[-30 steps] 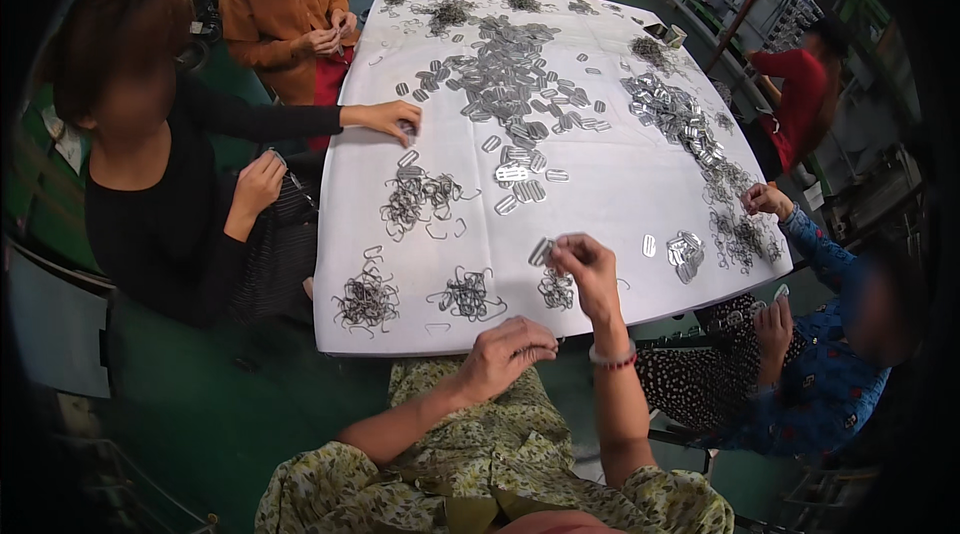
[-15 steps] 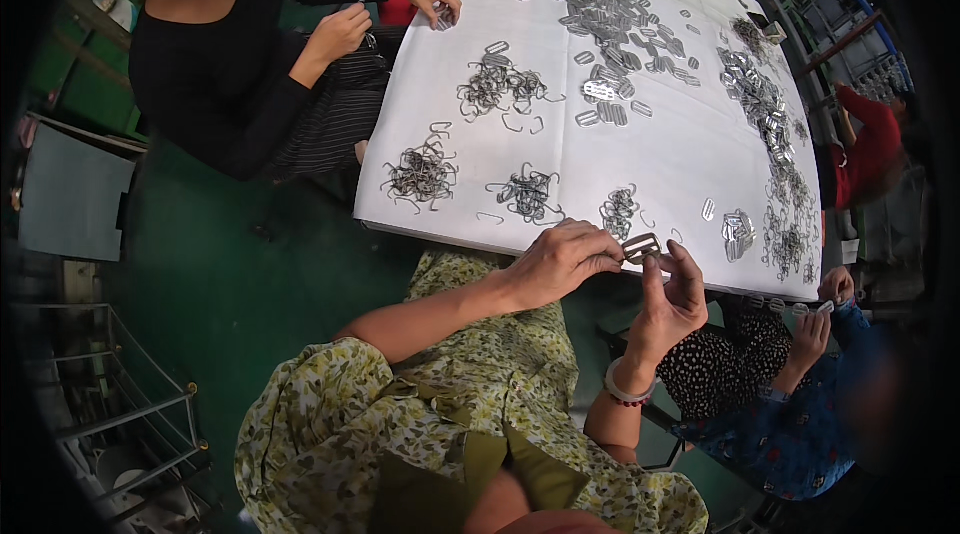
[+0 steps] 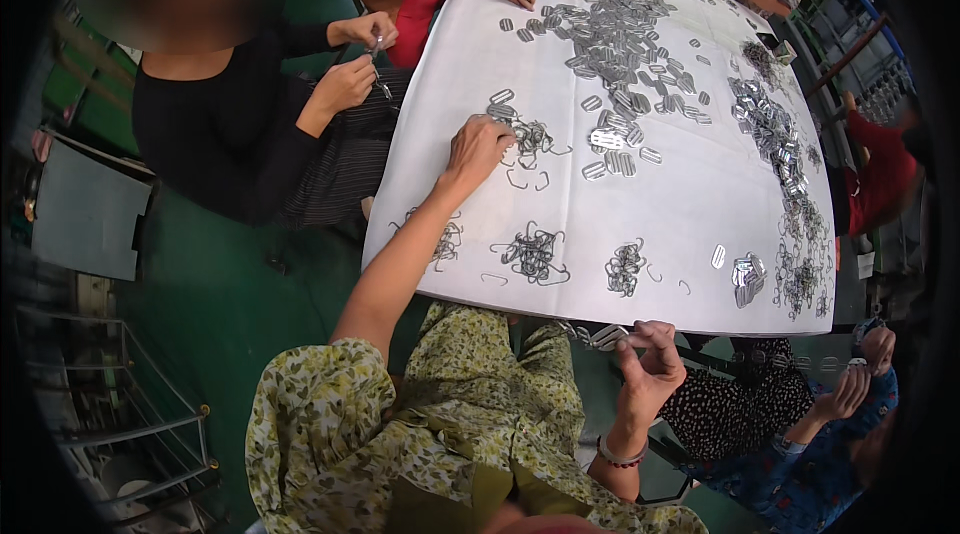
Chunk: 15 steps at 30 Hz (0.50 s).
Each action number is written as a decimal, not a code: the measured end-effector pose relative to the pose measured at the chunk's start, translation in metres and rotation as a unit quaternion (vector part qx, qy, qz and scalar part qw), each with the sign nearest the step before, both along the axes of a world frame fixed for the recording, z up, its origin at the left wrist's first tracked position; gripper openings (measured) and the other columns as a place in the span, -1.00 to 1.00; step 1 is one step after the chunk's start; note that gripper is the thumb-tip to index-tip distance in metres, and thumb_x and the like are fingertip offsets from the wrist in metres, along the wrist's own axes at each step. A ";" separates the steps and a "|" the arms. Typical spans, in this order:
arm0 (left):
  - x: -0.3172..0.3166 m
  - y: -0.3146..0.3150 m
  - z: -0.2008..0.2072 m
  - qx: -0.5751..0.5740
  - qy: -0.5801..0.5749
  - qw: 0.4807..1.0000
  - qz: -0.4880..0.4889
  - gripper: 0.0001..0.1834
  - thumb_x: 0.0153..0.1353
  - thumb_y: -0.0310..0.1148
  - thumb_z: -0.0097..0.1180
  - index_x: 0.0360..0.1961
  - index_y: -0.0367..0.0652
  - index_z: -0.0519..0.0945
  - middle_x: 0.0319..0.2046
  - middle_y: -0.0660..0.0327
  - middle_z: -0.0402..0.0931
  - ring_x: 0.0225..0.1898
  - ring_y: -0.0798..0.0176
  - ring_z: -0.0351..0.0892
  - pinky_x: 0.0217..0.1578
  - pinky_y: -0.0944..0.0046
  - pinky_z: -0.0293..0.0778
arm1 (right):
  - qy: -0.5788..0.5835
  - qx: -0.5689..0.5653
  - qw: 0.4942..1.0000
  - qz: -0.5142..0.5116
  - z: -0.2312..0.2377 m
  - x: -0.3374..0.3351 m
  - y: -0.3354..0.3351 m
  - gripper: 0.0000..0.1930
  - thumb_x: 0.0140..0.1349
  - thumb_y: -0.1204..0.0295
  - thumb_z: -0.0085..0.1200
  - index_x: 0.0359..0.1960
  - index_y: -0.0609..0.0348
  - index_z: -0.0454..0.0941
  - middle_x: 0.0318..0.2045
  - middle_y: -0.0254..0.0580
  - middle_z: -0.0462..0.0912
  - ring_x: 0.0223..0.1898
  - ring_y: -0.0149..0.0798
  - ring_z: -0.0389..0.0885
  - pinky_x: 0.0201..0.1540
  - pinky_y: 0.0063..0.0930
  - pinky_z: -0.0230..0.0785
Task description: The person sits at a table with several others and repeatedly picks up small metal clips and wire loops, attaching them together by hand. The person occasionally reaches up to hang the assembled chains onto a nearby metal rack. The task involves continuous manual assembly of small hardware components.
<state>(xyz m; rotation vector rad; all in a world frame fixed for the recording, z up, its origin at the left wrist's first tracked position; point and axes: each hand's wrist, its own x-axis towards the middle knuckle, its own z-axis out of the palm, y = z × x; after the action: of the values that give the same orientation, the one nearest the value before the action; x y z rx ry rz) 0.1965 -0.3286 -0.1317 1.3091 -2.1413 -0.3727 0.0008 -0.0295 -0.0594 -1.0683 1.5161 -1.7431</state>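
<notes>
My left hand stretches across the white-covered table to a pile of bent wire hooks. Its fingers are curled down at the pile's left side, and whatever they pinch is hidden. Two flat slotted metal buckles lie just beyond the fingers. My right hand is at the near table edge, pinching an oval slotted metal buckle between thumb and fingers. More linked metal pieces trail left from that buckle, over my lap.
Smaller hook piles line the near side of the white table. A large heap of buckles spreads over the far middle. Co-workers sit around: one in black at left, one in blue at right, others at the far side.
My left hand has left the buckle and reached forward and left to the hook pile. My right hand has lowered slightly, still holding the buckle. The view has shifted a little.
</notes>
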 end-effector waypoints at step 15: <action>-0.012 -0.012 -0.003 0.006 -0.043 0.999 0.022 -0.80 0.16 -0.42 -0.03 -0.25 -0.34 0.51 -0.37 -0.02 0.54 -0.28 -0.05 0.53 -0.22 0.05 0.47 | 0.027 0.001 1.000 0.000 0.012 0.000 0.003 -0.69 -0.15 0.75 0.19 -0.28 0.31 0.60 -0.45 -0.26 0.57 -0.26 -0.39 0.39 -0.12 -0.53 0.22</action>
<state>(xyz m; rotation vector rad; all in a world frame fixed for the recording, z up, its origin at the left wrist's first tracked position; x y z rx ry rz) 0.1848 -0.3402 -0.1349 1.4012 -2.1793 -0.3167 0.0011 -0.0264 -0.0476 -1.1233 1.5508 -1.7237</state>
